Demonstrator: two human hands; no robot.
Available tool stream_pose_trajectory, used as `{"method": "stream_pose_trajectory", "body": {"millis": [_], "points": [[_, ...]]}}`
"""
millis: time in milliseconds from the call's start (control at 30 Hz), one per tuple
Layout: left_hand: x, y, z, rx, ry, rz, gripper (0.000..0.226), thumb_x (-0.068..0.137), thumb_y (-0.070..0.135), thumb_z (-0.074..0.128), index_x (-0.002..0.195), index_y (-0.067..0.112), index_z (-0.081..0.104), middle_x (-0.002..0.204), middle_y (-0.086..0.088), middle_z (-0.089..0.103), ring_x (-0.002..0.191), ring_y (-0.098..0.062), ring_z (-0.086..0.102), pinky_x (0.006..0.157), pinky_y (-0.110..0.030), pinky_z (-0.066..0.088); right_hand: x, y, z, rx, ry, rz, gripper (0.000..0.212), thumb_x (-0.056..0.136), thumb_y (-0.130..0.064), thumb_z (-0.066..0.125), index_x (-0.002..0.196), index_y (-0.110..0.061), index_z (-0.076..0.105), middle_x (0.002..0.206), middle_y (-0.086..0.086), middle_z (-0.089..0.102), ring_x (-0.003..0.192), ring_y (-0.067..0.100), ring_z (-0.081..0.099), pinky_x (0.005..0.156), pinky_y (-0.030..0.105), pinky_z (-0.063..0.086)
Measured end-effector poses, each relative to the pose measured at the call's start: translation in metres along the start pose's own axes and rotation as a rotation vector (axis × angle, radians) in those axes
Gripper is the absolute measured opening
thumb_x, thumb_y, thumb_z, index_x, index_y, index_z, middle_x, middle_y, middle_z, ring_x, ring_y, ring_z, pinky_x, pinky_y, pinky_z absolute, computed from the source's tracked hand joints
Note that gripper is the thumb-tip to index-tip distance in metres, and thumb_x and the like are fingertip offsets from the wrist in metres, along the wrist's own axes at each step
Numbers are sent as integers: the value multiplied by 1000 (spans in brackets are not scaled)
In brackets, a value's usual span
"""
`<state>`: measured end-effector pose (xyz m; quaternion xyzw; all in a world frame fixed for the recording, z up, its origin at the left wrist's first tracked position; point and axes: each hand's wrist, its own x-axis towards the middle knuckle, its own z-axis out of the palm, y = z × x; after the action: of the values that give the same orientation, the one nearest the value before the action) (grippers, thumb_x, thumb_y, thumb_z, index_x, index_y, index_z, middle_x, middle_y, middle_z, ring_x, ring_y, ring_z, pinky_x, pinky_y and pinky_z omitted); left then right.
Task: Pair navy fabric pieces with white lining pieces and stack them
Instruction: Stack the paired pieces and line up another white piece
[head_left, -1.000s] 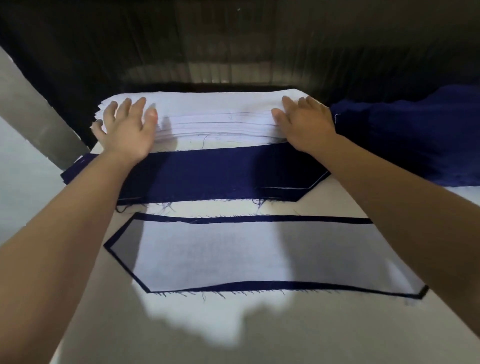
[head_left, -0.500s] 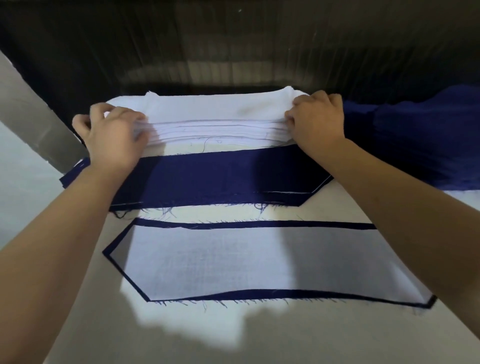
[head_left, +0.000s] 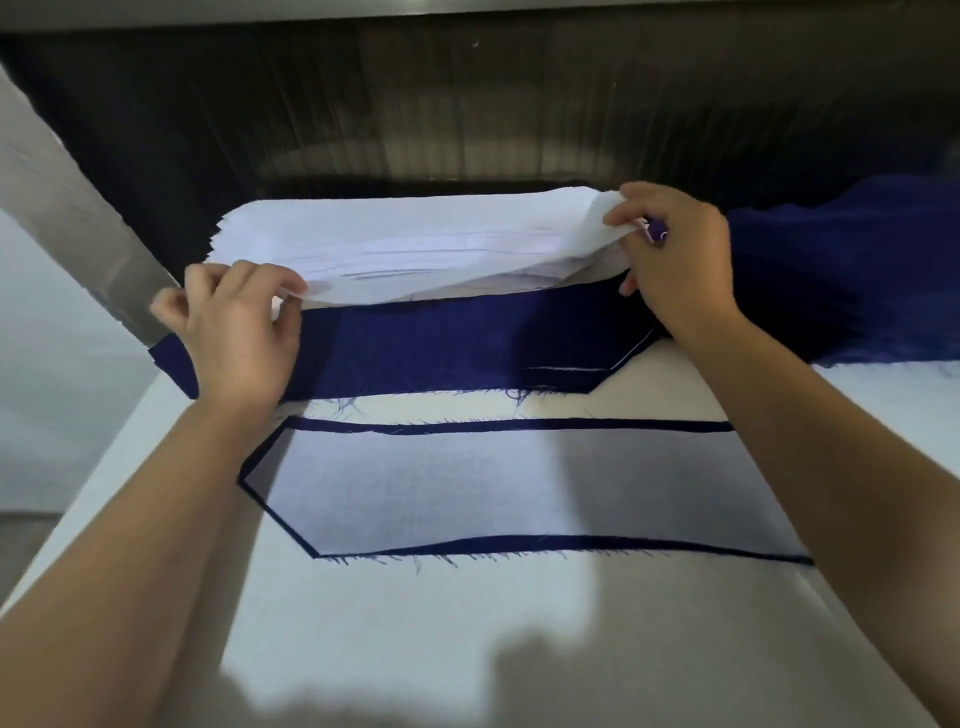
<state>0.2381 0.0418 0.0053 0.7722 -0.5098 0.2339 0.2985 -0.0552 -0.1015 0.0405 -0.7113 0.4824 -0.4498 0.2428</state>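
left hand & right hand pinch top white lining piece ends, lifted off stack at table far edge.

text: none legible | white lining stack: faint dark lines, possibly loose threads, not lettering

On the desk the paired piece lies nearest, the fabric stack behind it, the lining stack farthest back, and loose cloth to the right.

Dim backdrop, bright table – soft shadows, wide-angle edge bending
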Motion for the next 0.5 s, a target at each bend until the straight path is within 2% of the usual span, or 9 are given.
{"method": "stream_pose_trajectory", "body": {"millis": [100,200,267,333,400,467,500], "points": [[-19,4,-12,-52,-76,12,26,88,2,52,107,13,65,97,-8,64,94,-33,52,86,-38,23,-20,-2,-15,96,7,25,25,93,-3,52,91,-26,63,136,-7,49,55,-1,60,48,9,47],[-35,4,-22,-152,-166,-11,28,86,-1,54,108,9,67,105,-11,62,87,-33,57,85,-39,35,-42,-1,-35,217,-34,19,31,92,-1,52,83,-29,63,135,-7,49,64,3,66,56,14,53],[-47,5,-30,-200,-176,-56,22,89,4,55,105,9,69,108,-9,61,84,-27,57,76,-35,41,-57,2,-48,256,-85,3,35,91,2,51,80,-29,62,133,-9,50,74,4,68,60,15,54],[-57,9,-38,-234,-167,-73,18,90,7,56,102,10,70,106,-5,60,78,-17,52,72,-28,37,-72,11,-63,224,-130,-47,37,90,6,52,80,-28,63,130,-13,49,81,0,67,62,14,54],[-67,12,-46,-270,-175,-61,15,90,8,58,99,12,70,105,1,58,76,-14,52,72,-27,39,-87,22,-77,155,-162,-85,37,88,8,53,83,-27,64,130,-15,48,87,-1,64,62,13,54],[-77,13,-52,-332,-212,-53,12,90,9,61,97,14,69,104,10,53,79,-10,55,74,-27,43,-100,33,-90,111,-168,-87,39,88,8,54,84,-29,64,130,-13,48,91,5,62,62,13,54],[-82,12,-54,-378,-239,-52,10,90,9,62,95,15,69,104,14,51,83,-2,55,76,-23,45,-105,38,-95,91,-165,-87,39,87,8,54,83,-29,65,130,-12,49,92,7,61,62,14,55]]}}
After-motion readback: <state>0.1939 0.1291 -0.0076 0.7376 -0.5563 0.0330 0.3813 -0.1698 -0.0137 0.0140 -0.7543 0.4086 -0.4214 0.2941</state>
